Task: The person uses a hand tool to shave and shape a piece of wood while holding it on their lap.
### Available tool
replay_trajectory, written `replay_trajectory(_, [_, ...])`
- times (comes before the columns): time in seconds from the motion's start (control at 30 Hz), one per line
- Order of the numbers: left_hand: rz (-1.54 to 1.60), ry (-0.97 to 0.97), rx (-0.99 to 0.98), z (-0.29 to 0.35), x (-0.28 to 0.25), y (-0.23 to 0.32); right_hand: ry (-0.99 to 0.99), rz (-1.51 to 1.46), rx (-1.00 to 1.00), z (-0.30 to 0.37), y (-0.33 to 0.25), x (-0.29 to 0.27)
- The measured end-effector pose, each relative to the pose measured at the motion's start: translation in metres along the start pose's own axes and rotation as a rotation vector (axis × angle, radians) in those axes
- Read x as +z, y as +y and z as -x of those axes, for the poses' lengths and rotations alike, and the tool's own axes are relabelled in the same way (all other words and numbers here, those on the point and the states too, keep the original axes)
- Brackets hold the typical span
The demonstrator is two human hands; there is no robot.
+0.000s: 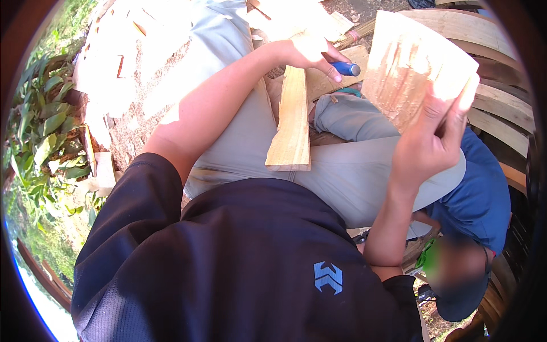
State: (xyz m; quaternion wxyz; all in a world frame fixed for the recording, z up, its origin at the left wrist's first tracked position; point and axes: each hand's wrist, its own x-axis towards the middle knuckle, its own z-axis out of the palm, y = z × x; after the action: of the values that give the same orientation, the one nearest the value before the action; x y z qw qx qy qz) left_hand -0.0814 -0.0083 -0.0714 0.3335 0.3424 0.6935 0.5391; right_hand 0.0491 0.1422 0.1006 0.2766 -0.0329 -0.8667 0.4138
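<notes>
Evidently, the grey-trousered lap [364, 176] serves as the support. Above its right edge the wide board [407, 51] is held up in the air, its rough, streaked side in view. The right hand [427, 142] pinches it near its lower right corner, that grip closed with thumb and fingers on the wood, probably so that most of the surface stays uncovered. The narrow board [293, 125] lies lengthwise over the lap, its near end close to the black shirt [239, 256]; the legs likely bear it, as no hand clearly presses on it. Smaller again, the blue handle [346, 69] sits in the left hand [307, 54], just by that board's far end; this grip is curled round it, one end poking out, the rest hidden.

Around these, curved planks [498, 102] line the right side, and a co-worker [484, 182] in blue bends beside the lap's right edge, crowding the right arm. Green leaves [54, 122] fringe the left; wood scraps [342, 23] lie beyond the lap's far edge, partly lost in glare.
</notes>
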Motion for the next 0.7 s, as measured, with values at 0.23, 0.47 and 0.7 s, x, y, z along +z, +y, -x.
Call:
replay_trajectory(0.23, [-0.018,-0.058,-0.032,-0.004,0.0,0.004,0.09,-0.03,-0.003,0.007,0.002,0.0])
replay_trajectory(0.47, [-0.236,-0.088,0.036,-0.002,-0.002,-0.019,-0.048,0.125,-0.037,0.012,0.023,0.004])
replay_trajectory(0.7, [0.079,0.175,0.183,-0.018,-0.005,-0.037,0.021,-0.025,0.002,-0.008,0.012,-0.009])
